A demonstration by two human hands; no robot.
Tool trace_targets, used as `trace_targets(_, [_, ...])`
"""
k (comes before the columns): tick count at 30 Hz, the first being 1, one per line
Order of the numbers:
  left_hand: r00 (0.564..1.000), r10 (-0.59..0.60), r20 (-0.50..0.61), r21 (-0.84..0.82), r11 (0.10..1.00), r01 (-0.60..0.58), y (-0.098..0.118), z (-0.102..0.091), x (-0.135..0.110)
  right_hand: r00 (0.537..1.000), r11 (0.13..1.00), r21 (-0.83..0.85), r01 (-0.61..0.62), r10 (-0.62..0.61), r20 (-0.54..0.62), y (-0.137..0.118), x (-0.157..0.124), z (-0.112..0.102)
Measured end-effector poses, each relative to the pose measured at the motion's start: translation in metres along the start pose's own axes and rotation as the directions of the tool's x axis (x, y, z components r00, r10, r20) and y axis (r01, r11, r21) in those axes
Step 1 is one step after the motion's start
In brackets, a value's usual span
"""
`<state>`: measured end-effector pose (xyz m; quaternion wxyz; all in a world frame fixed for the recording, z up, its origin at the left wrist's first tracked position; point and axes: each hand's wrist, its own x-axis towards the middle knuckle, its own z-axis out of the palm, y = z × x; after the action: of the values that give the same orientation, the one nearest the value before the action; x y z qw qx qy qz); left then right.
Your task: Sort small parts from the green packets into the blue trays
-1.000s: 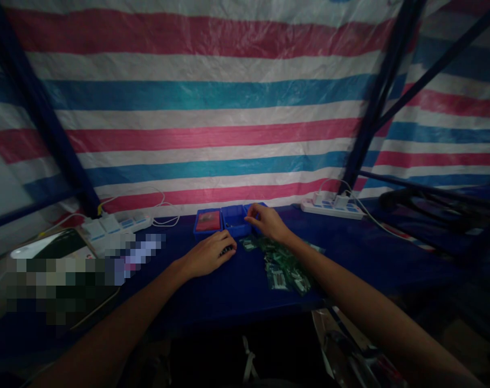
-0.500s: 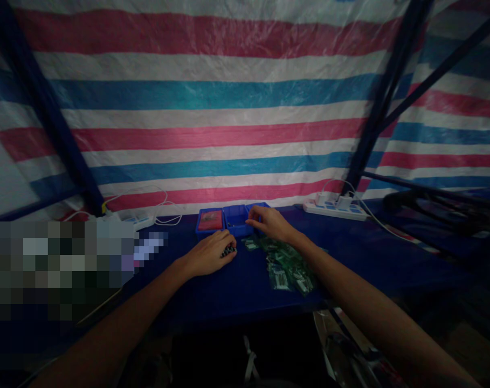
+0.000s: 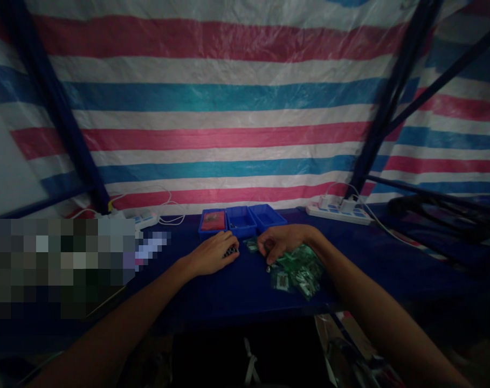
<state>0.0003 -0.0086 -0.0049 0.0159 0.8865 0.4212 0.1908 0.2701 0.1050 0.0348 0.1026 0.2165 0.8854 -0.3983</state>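
My left hand (image 3: 214, 254) curls around small dark parts (image 3: 230, 251); my right hand (image 3: 268, 257) is bunched by greenish bags (image 3: 305, 272).
From the gap between my hands: dark parts at 9 o'clock, probably corralled to stop scatter — right fingers at 3 over a shiny piece (image 3: 268, 268), can't tell if pinched. Bags at 4, small metallic-looking pieces inside, likely kept within reach. Left bin (image 3: 207, 235) at 11 holds a red packet (image 3: 213, 220); middle bin (image 3: 245, 233), 12, seems to hold tiny bits (image 3: 233, 225).
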Motion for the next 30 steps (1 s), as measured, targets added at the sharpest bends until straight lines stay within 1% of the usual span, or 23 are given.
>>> trace_targets(6, [1.000,0.000,0.002,-0.005,1.000,0.000,0.000,0.000,0.001,0.998,1.000,-0.006,0.020,-0.020,-0.053,0.000,0.004,0.002])
trace_targets(9, [1.000,0.001,0.002,-0.008,1.000,-0.001,-0.001,0.000,0.000,0.989,0.997,-0.027,0.068,-0.071,-0.131,-0.001,0.006,0.005])
trace_targets(11, [1.000,0.003,0.000,-0.009,1.000,-0.003,-0.001,0.000,0.001,0.981,0.996,-0.038,0.079,-0.085,-0.177,-0.002,0.007,0.006])
trace_targets(17, [1.000,-0.002,0.011,0.005,1.000,0.002,-0.001,0.000,0.001,0.985,0.994,-0.099,0.050,-0.066,-0.161,-0.003,0.009,0.006])
trace_targets(23, [1.000,0.005,0.011,0.009,1.000,-0.005,-0.002,0.002,0.000,0.970,0.980,-0.151,0.127,-0.155,-0.189,-0.007,0.015,0.010])
trace_targets(26, [1.000,-0.002,0.017,0.003,1.000,0.002,-0.002,0.001,0.000,0.963,0.979,-0.122,0.163,-0.185,-0.194,-0.013,0.013,0.011])
trace_targets(28, [1.000,-0.007,0.018,-0.005,1.000,0.007,-0.001,0.001,0.001,0.944,0.978,-0.063,0.201,-0.211,-0.255,-0.017,0.011,0.011])
trace_targets(30, [1.000,-0.010,0.016,-0.011,1.000,0.010,0.000,0.000,0.001,0.906,0.973,-0.007,0.233,-0.219,-0.362,-0.020,0.009,0.010])
